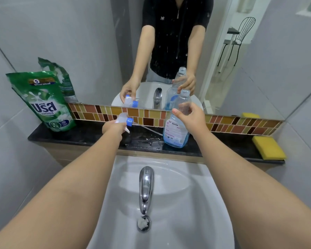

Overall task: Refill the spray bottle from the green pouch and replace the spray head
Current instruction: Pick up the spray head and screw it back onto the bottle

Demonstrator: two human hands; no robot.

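On the dark counter (90,136) the spray bottle (176,128) stands open, right hand (188,115) closed around its neck. Left hand (115,127) grips the spray head (124,121), tube trailing. Best lay it aside, then fetch the green pouch (43,99), far left.

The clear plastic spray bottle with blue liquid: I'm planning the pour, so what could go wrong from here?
1. The clear plastic spray bottle stands open-necked on the wet black stone ledge, steadied only by the right hand; a nudge could tip it towards the white basin.
2. The white-and-blue spray head in the left hand trails its thin dip tube, which may drip.
3. The narrow neck could make pouring from the green pouch spill.
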